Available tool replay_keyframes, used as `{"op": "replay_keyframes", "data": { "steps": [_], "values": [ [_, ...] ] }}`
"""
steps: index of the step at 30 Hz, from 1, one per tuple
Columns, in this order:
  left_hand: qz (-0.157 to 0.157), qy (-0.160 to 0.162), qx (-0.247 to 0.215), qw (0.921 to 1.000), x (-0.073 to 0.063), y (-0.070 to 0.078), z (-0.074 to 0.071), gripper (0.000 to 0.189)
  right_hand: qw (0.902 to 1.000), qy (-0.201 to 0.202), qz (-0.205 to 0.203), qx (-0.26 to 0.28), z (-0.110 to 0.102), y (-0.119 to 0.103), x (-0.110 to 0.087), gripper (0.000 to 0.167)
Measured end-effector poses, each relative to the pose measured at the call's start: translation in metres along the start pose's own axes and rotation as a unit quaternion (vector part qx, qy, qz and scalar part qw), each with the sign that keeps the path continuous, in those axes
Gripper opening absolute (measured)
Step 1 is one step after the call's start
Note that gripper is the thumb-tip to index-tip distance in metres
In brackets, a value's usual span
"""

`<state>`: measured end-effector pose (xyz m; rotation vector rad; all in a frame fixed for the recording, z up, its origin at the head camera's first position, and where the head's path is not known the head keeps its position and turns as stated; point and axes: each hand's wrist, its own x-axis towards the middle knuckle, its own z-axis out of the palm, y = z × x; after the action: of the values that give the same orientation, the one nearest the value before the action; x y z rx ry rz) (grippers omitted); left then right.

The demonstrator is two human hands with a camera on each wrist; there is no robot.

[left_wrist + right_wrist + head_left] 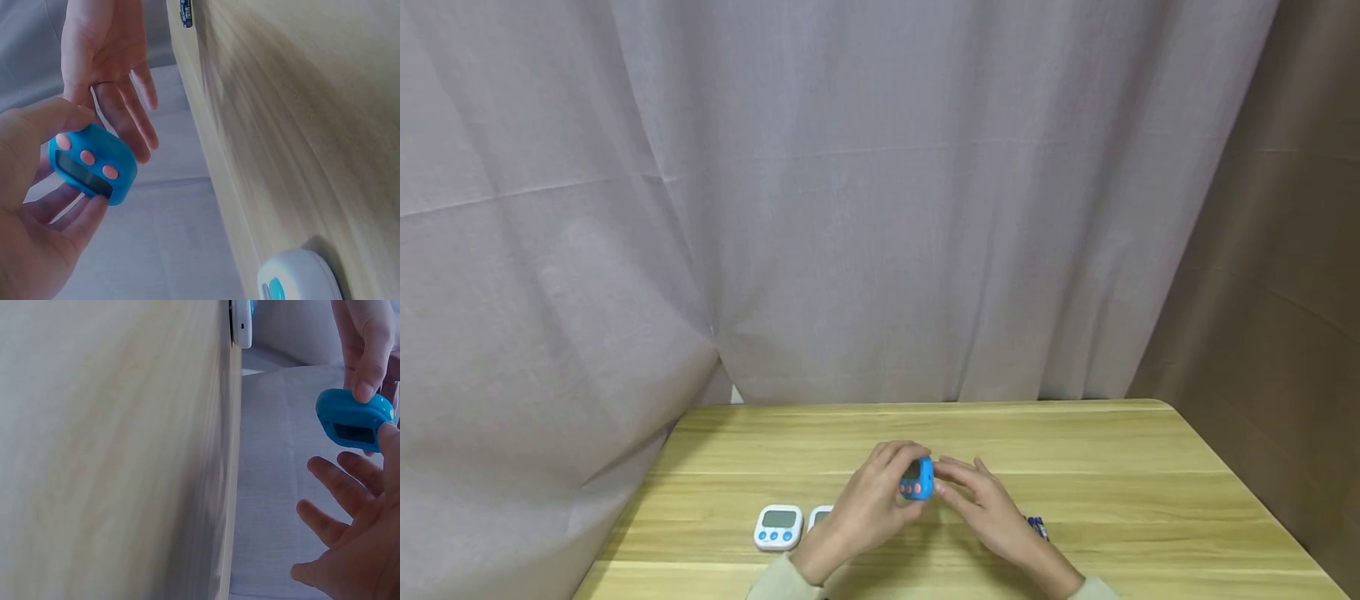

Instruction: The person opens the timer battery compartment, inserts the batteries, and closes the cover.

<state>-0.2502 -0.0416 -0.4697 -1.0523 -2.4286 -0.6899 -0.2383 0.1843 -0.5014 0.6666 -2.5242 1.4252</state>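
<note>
My left hand [868,504] grips a blue digital timer [919,480] by its edges, raised over the table. Three pink buttons and a dark display show on the timer [94,162] in the left wrist view. Close beside it, my right hand [985,508] has its fingers extended, with the thumb tip right at the timer's edge. In the right wrist view, the other fingers of the right hand [356,544] spread apart below the timer [353,419], whose side has a dark rectangular opening.
On the wooden table [1112,467], a white timer [778,527] with blue buttons lies at the left. A second white timer [820,516] is partly hidden behind my left hand. Dark blue batteries [1037,527] lie beside my right wrist. A grey curtain [880,208] hangs behind the table.
</note>
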Motion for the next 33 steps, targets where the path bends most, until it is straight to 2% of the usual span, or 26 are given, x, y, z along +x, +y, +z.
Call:
{"op": "replay_keyframes", "data": {
  "steps": [3,7,14,20,27,33],
  "values": [
    [0.003,0.012,-0.019,0.9997,0.000,0.002,0.002,0.071,1.0000,0.004,-0.005,0.005,0.001,-0.001,0.001,0.032],
    [0.007,0.023,-0.067,0.9974,0.001,0.004,0.004,0.067,0.9997,0.001,-0.002,0.024,0.002,-0.001,0.001,0.036],
    [0.001,0.025,-0.182,0.9830,0.001,0.007,0.006,0.062,0.9973,-0.016,0.037,0.061,0.002,-0.002,0.000,0.043],
    [-0.023,0.033,-0.225,0.9736,0.001,0.010,0.008,0.065,0.9953,-0.032,0.044,0.080,-0.001,-0.004,0.000,0.045],
    [-0.053,0.051,-0.274,0.9589,0.002,0.012,0.012,0.066,0.9885,-0.049,0.044,0.136,-0.006,-0.003,0.005,0.048],
    [-0.069,0.067,-0.280,0.9552,0.002,0.009,0.010,0.064,0.9861,-0.048,0.043,0.153,-0.004,-0.003,0.012,0.051]
  ]
}}
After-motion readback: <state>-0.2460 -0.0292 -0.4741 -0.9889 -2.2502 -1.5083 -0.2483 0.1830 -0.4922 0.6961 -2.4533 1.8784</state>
